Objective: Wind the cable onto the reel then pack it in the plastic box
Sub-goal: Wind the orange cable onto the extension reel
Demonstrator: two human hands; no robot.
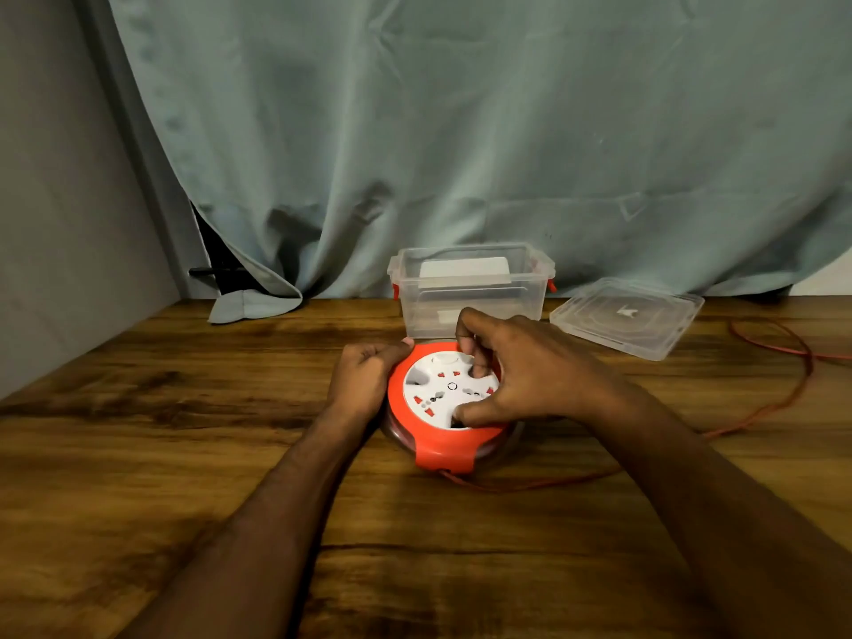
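I judge winding is in hand: my left hand [364, 375] clamps the cable reel's [445, 442] orange rim mid-surface, right hand [516, 378] fingers gripping the white hub (red cable [783, 398] trails right), so next turn steadily.

a wooden table [138, 454] with a dark, streaky grain fills the lower half of the view, its surface showing a thin crack line near the front. behind it hangs a pale grey-green curtain [461, 131], falling in soft folds down to the table's far edge. one corner of the curtain spills onto the tabletop at the left. a plain grey wall [55, 200] stands on the left side. in the gap where the curtain lifts away, a dark opening shows, with a short black rod [214, 271] poking out of it; what it belongs to cannot be told.
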